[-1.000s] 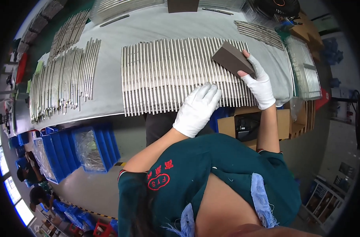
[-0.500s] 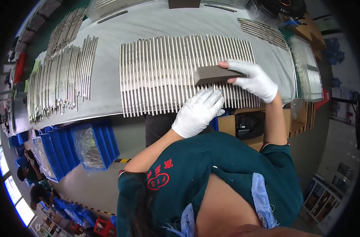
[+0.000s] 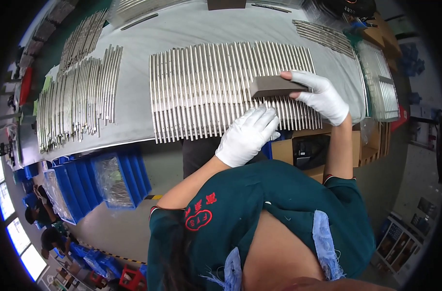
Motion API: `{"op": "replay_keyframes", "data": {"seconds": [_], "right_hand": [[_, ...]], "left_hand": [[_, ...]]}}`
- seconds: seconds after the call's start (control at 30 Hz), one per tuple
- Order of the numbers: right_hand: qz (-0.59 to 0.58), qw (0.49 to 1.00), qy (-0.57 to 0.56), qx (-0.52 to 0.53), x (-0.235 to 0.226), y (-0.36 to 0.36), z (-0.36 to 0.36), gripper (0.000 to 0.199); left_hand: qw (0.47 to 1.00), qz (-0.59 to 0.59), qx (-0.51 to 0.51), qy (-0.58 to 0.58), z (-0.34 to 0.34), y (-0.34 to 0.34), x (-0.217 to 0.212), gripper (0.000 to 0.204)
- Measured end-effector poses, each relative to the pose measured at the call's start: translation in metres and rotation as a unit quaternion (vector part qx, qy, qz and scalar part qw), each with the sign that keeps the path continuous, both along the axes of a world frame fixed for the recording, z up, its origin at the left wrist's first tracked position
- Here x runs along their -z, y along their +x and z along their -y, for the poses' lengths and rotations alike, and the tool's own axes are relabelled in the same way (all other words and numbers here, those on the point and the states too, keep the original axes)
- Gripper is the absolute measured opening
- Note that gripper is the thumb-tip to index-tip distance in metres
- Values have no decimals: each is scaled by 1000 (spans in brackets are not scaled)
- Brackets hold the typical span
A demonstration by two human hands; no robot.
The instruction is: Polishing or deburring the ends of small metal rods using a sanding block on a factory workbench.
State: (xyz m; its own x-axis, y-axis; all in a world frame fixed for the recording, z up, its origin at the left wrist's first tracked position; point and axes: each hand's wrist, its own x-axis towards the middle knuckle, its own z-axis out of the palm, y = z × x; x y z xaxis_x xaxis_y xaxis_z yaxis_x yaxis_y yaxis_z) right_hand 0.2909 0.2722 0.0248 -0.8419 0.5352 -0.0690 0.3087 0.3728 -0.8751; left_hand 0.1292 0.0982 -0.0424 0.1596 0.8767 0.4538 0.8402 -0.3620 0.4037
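A wide row of shiny metal rods [image 3: 206, 92] lies side by side on the grey table [image 3: 192, 26]. My right hand [image 3: 322, 97], in a white glove, grips a dark grey rectangular block [image 3: 275, 86] and holds it flat on the rods at the right part of the row. My left hand [image 3: 247, 136], also gloved in white, rests with its fingers spread on the near ends of the rods, just below the block.
A second batch of metal rods [image 3: 75, 102] lies at the left of the table. More rods [image 3: 325, 34] lie at the far right, beside a clear tray of rods [image 3: 378, 82]. Blue bins [image 3: 104, 177] stand under the table's near edge. Cardboard boxes [image 3: 308, 150] sit below my right arm.
My right hand has brought the block down from a tilted, raised position at the right and slid it leftward flat over the rods. My left hand stayed on the near rod ends.
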Motion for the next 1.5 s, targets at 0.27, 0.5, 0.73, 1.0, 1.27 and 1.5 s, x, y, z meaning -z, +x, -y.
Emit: {"op": "replay_keyframes", "data": {"seconds": [0.27, 0.5, 0.73, 1.0, 1.27, 1.5], "right_hand": [[-37, 984, -107, 137, 0, 53, -11, 52], [-355, 824, 39, 439, 16, 74, -13, 59], [-455, 762, -44, 459, 29, 61, -3, 56], [-403, 793, -58, 453, 25, 34, 10, 58], [-340, 843, -65, 412, 48, 4, -12, 62], [-308, 833, -8, 460, 53, 38, -34, 62]], "left_hand": [[1000, 0, 0, 2, 0, -1, 1, 43], [1000, 0, 5, -27, 0, -1, -2, 56], [999, -46, 7, -23, 2, -4, -8, 49], [999, -24, -31, -23, 14, -35, -30, 37], [867, -32, -453, -203, 23, -157, -24, 50], [881, -97, -443, -132, 18, -141, -9, 59]]}}
